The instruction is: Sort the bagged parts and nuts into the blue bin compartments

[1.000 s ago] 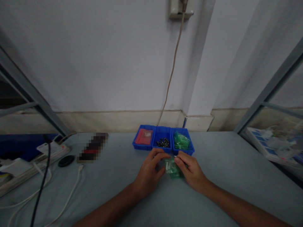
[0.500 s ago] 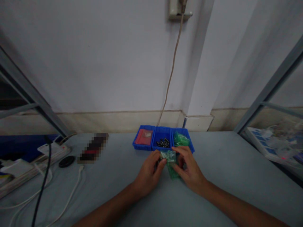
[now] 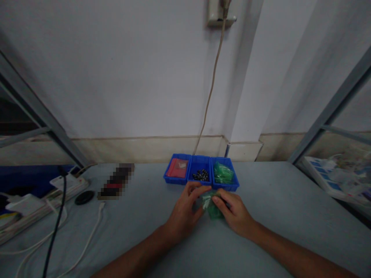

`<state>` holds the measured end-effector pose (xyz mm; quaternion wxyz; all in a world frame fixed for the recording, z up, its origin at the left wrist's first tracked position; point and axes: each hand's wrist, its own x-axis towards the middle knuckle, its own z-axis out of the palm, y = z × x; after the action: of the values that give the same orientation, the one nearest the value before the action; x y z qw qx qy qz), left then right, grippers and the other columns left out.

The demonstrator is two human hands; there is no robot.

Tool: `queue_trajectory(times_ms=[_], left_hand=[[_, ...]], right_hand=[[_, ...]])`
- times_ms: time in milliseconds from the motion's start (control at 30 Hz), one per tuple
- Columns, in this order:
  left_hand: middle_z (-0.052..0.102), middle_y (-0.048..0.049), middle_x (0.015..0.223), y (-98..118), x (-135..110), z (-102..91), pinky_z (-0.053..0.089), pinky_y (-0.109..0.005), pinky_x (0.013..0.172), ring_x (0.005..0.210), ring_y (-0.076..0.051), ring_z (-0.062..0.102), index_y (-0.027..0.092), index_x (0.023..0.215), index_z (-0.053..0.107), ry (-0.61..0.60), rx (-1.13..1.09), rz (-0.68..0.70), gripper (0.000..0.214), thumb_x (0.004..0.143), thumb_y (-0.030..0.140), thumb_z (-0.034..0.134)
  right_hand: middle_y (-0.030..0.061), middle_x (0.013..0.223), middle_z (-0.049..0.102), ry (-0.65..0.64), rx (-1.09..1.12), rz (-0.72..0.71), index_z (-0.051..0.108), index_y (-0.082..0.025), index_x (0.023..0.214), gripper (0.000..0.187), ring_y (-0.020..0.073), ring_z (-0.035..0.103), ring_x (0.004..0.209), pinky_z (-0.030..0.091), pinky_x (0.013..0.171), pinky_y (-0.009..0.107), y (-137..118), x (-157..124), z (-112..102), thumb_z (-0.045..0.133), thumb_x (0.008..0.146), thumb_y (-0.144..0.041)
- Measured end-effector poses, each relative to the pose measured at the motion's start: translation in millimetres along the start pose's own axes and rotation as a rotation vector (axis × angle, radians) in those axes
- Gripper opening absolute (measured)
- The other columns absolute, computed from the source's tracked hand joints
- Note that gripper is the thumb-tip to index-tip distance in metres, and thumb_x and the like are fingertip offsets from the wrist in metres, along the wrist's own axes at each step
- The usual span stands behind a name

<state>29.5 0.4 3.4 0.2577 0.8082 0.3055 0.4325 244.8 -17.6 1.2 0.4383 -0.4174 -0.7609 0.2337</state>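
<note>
A small green plastic bag point(image 3: 215, 211) is pinched between the thumb and fingers of my right hand point(image 3: 233, 212), just above the table in front of the blue bins. My left hand point(image 3: 185, 210) is at the bag's left side, its fingers curved and apart, with the thumb separated from the index finger. Whether its fingertips touch the bag I cannot tell. Behind my hands, more green bags point(image 3: 223, 173) lie in the right blue bin point(image 3: 234, 185). Small dark shiny pieces point(image 3: 201, 175) lie in the middle bin point(image 3: 199, 160).
The left blue bin point(image 3: 171, 180) holds a red bag point(image 3: 176, 168). Farther left are a pixelated object point(image 3: 116, 183), a black round disc point(image 3: 84, 197), a white cable point(image 3: 91, 235) and a power strip point(image 3: 78, 185). A white-and-blue tray point(image 3: 321, 175) stands at the right edge.
My left fingers have come off the bag's top and spread apart. My right hand has closed into a pinch on the bag and shifted slightly down.
</note>
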Motion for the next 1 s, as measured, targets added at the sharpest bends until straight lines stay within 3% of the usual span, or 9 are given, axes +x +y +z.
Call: queue_trajectory(times_ms=[133,267,400,433,500,667,767,867,1000], left_hand=[[0.053,-0.0067,0.13,0,-1,-1.1,0.055,-0.035,0.091,0.106,-0.021,0.06,0.036,0.14,0.061,0.007,0.043,0.043,0.051,0.095,0.015,0.074],[0.059,-0.0068,0.117,4,1,-2.6,0.052,-0.036,0.094,0.105,-0.021,0.061,0.024,0.113,0.069,0.028,0.036,0.022,0.011,0.104,0.023,0.064],[0.062,-0.0031,0.092,6,3,-3.9,0.048,-0.031,0.078,0.084,-0.019,0.058,0.02,0.095,0.061,0.085,-0.003,-0.158,0.019,0.108,0.031,0.054],[0.062,-0.0022,0.088,6,3,-4.1,0.046,-0.03,0.075,0.08,-0.018,0.057,0.019,0.094,0.06,0.086,-0.01,-0.213,0.021,0.109,0.033,0.053],[0.063,-0.002,0.085,6,2,-4.1,0.045,-0.03,0.074,0.079,-0.018,0.057,0.019,0.096,0.061,0.07,-0.033,-0.279,0.024,0.109,0.037,0.051],[0.068,-0.0044,0.098,4,0,-1.1,0.049,-0.03,0.078,0.086,-0.019,0.063,0.021,0.124,0.058,0.047,-0.184,-0.262,0.023,0.107,0.037,0.054],[0.068,-0.0038,0.099,2,-2,1.6,0.049,-0.027,0.071,0.082,-0.017,0.063,0.023,0.131,0.051,0.032,-0.251,-0.284,0.029,0.107,0.039,0.055],[0.062,0.0024,0.081,1,-1,2.7,0.044,-0.023,0.058,0.063,-0.014,0.056,0.023,0.131,0.049,0.008,-0.266,-0.35,0.031,0.109,0.045,0.052],[0.056,0.0057,0.07,0,2,2.0,0.042,-0.023,0.055,0.055,-0.012,0.052,0.022,0.134,0.051,0.028,-0.197,-0.399,0.033,0.114,0.044,0.036]], right_hand=[[-0.0047,0.068,0.045,0.021,-0.009,0.026,0.048,-0.023,0.075,0.041,0.0137,0.048,0.061,0.038,0.061,0.026,2,1,0,0.049,0.111,-0.042],[-0.004,0.065,0.049,0.01,0.002,0.002,0.051,-0.022,0.073,0.044,0.0131,0.051,0.059,0.039,0.061,0.026,-1,1,-3,0.044,0.113,-0.037],[-0.0013,0.078,0.061,0.045,0.014,-0.025,0.063,-0.022,0.101,0.021,0.0147,0.059,0.067,0.046,0.065,0.026,-3,-1,-2,0.047,0.112,-0.03],[-0.0006,0.083,0.062,0.07,0.001,-0.037,0.062,-0.023,0.113,0.013,0.0151,0.06,0.069,0.047,0.065,0.026,-2,-1,-1,0.05,0.11,-0.028],[0.0017,0.095,0.065,0.105,-0.037,-0.088,0.058,-0.025,0.131,0.024,0.0157,0.061,0.071,0.051,0.066,0.027,1,-2,0,0.056,0.107,-0.024],[0.0096,0.124,0.058,0.128,-0.141,-0.256,0.054,-0.031,0.145,0.043,0.02,0.066,0.09,0.058,0.073,0.032,4,-1,-2,0.057,0.104,-0.018],[0.0096,0.119,0.059,0.111,-0.176,-0.295,0.062,-0.029,0.137,0.033,0.0226,0.068,0.099,0.059,0.079,0.033,1,1,-5,0.056,0.106,-0.02],[0.0072,0.105,0.064,0.047,-0.184,-0.307,0.067,-0.025,0.123,0.02,0.0214,0.069,0.092,0.057,0.08,0.032,-3,2,-5,0.054,0.108,-0.023],[0.001,0.083,0.064,0.056,-0.149,-0.16,0.065,-0.021,0.106,0.013,0.0174,0.063,0.071,0.049,0.067,0.028,-5,1,-2,0.055,0.109,-0.029]])
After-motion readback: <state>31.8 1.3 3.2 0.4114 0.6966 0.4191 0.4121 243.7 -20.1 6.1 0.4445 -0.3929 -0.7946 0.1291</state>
